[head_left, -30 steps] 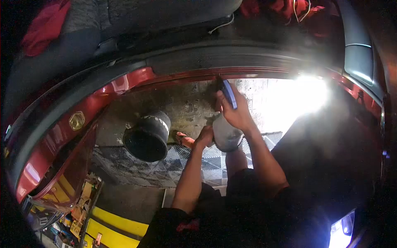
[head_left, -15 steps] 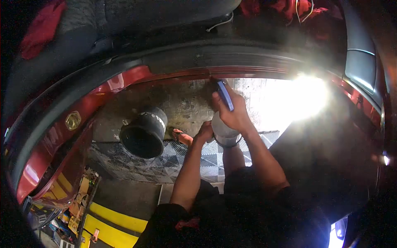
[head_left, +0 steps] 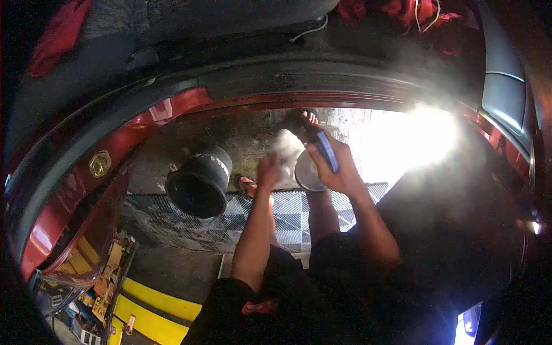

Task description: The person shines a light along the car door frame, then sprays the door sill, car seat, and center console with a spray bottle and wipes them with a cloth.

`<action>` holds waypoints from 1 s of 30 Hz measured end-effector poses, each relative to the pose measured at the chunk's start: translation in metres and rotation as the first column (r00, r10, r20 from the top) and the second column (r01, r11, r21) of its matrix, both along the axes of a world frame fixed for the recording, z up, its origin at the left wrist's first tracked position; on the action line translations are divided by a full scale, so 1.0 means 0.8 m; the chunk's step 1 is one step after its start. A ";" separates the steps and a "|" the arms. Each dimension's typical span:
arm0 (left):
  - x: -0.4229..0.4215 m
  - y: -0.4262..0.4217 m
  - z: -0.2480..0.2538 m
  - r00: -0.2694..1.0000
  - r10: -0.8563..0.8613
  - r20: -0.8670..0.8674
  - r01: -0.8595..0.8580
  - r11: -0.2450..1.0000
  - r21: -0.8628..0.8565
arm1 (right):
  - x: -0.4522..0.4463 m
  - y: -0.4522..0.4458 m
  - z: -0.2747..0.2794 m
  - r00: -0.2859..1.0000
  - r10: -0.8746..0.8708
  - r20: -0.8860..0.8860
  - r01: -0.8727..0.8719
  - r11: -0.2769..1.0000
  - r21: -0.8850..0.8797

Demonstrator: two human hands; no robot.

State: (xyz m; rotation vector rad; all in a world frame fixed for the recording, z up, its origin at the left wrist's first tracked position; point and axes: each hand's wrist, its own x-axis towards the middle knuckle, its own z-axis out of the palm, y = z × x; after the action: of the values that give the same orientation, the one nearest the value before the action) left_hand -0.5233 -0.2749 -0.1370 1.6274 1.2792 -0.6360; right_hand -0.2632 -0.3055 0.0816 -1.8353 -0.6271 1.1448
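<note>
My right hand is closed around a spray bottle with a pale, translucent body and a blue-and-dark trigger head. The bottle is tilted, its head toward the car sill. To its left, my left hand is smeared by motion, its fingers apparently closed. Against those fingers shows a whitish, blurred cloth, whose outline is hard to make out. Hand and bottle are apart.
A black bucket stands at left on the floor, near a patterned mat. The red car door sill curves across, with a dark seat beyond. Bright light glares at right. Yellow panels lie lower left.
My left hand has come away from the bottle, up and left, and the whitish blur now shows beside it. My right hand with the spray bottle has shifted slightly right and down.
</note>
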 end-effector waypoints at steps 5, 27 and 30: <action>0.053 0.119 0.113 0.244 0.768 0.593 -0.875 0.437 -0.206 | 0.016 -0.037 0.004 0.993 -0.082 0.088 0.085 0.996 -0.029; 0.158 0.240 0.082 0.672 -0.682 0.288 0.044 0.424 0.905 | 0.036 -0.097 -0.019 0.950 -0.232 0.209 0.254 0.963 -0.086; 0.183 0.205 0.079 0.824 -0.480 0.300 -0.156 0.317 0.936 | 0.032 -0.086 -0.023 0.932 -0.249 0.263 0.267 0.963 -0.036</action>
State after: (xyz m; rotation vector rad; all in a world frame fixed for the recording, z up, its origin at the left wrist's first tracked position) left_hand -0.3773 -0.1110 -0.0738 2.6801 1.0296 0.7002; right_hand -0.2379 -0.3745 0.0635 -2.0766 -0.4740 0.7714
